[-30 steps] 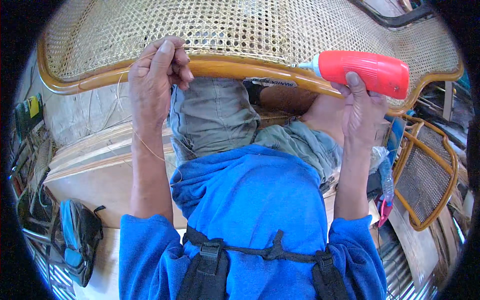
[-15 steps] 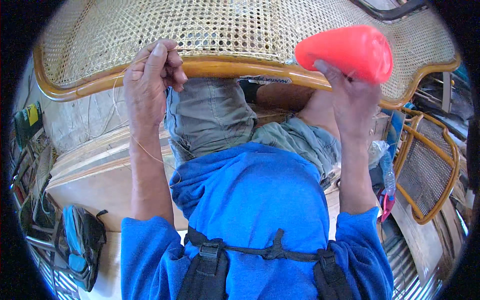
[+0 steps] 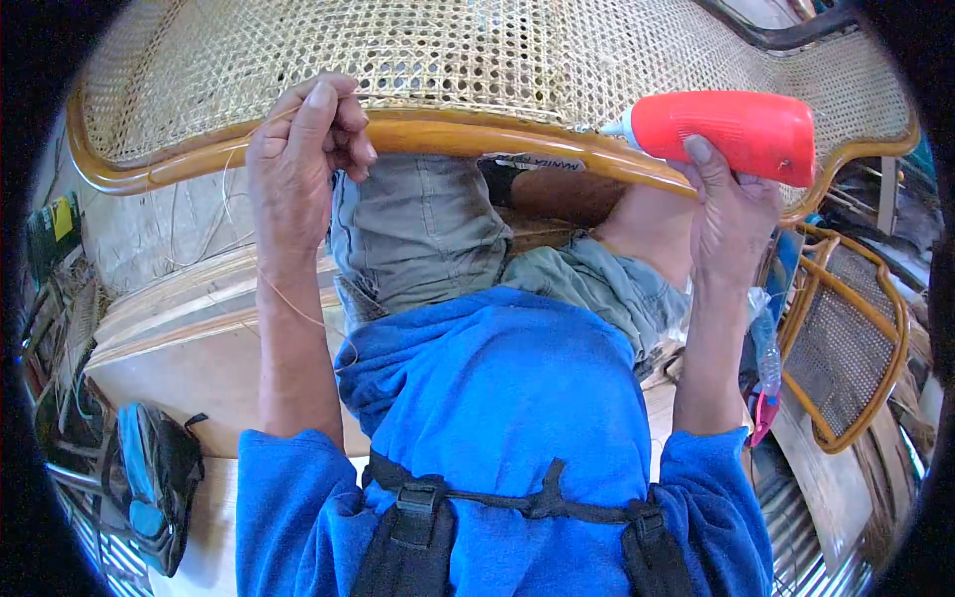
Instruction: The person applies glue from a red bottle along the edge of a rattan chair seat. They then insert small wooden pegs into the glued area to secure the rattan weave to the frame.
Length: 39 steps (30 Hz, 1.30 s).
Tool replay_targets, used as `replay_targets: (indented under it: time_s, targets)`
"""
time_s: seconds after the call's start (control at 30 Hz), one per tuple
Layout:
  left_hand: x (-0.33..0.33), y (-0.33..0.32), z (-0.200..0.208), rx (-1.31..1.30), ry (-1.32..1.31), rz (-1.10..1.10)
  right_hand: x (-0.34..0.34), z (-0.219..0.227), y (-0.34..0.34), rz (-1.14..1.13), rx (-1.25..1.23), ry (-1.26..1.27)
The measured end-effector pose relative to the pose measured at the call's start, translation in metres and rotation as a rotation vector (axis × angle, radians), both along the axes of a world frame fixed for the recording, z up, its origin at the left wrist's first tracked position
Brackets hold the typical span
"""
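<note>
Closest in, black straps cross the person's blue shirt, and below the shirt's hem grey-green shorts cover the bent legs. The left hand is raised over the near edge of a woven cane panel, its grip pinched nearly closed, thumb against forefinger, on a thin strand that loops down and trails along the forearm to the shirt. The right hand has its grip wrapped around a red bottle, which lies on its side in the air over the panel's right part, the pale nozzle pointing left at the seam between cane and rim; I cannot tell whether the tip touches. The panel's glossy brown rim runs across the legs and hides the knees, while the left hand covers a stretch of it and the bottle blocks some of the weave behind. Past the left forearm lie stacked boards, with a black and blue backpack beside them. Past the right forearm are a clear plastic bottle and a smaller cane-filled frame leaning among loose wood strips. Farthest off, a dark curved rail borders the panel's upper right.
</note>
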<state>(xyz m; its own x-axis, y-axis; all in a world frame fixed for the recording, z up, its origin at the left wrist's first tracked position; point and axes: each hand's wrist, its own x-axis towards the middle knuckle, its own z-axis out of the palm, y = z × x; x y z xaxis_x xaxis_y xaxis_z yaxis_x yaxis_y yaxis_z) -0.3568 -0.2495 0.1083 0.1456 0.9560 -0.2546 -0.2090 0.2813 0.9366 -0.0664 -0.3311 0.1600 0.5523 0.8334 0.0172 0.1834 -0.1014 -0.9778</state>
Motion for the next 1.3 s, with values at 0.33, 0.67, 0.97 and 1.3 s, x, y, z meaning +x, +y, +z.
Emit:
replay_targets:
  time_s: [0.33, 0.67, 0.97, 1.3]
  targets:
    - [0.000, 0.000, -0.001, -0.014, 0.020, 0.013, -0.003, -0.007, -0.001, 0.014, -0.012, -0.069]
    - [0.000, 0.001, -0.001, -0.014, 0.004, 0.017, -0.021, -0.007, -0.003, -0.108, 0.156, 0.116]
    - [0.000, -0.001, 0.002, 0.008, 0.031, 0.018, -0.009, -0.003, -0.009, -0.110, 0.037, 0.029]
    - [-0.001, 0.001, 0.000, -0.019, 0.014, 0.019, -0.005, -0.006, -0.004, 0.077, -0.097, -0.300]
